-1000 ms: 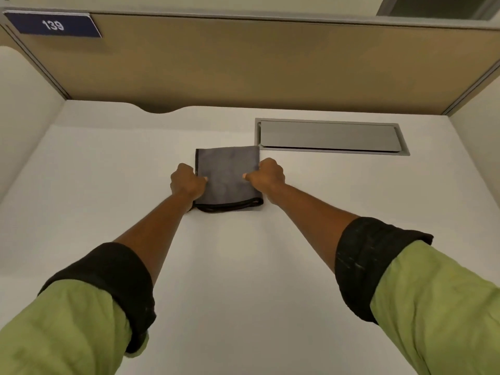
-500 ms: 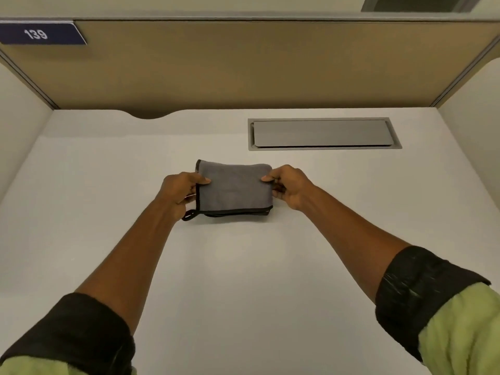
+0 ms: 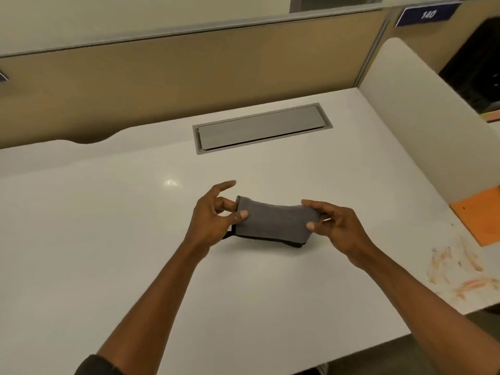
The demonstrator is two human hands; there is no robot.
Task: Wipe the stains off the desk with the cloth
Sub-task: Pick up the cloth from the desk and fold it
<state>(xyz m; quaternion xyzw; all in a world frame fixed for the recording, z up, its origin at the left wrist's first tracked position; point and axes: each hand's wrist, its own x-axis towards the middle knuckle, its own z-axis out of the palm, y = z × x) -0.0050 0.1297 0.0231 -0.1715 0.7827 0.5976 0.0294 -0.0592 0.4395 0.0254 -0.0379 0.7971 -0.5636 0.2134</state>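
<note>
At the bottom of the frame, two bare forearms reached up from the near edge of the white desk (image 3: pixel 108 239), which fell away at lower right to a dark floor. Broad bare surface lay open to the left of the arms and between them. At lower left a dark sleeve cuff (image 3: pixel 94 365) showed on the left arm.

In the centre of the frame, the left hand (image 3: pixel 209 220) pinched the left end of one folded grey cloth (image 3: pixel 273 221) between thumb and bent fingers, its index finger stretched out loose above. The right hand (image 3: pixel 335 226) gripped the right end, thumb under and fingers over the top. The cloth sagged between the two grips (its black-trimmed lower edge sat at or just above the desk; contact could not be judged).

At right of the frame, well apart from the cloth, orange-red stains (image 3: pixel 457 272) smeared the desk near its right edge, with one orange sheet (image 3: pixel 481 215) just beyond them against a white side divider (image 3: pixel 422 125).

Farther back, at upper centre, one grey cable hatch (image 3: pixel 261 128) sat flush in the desk. Behind it rose a tan partition (image 3: pixel 189 77), and at upper right one blue plate read 140 (image 3: pixel 428 14).
</note>
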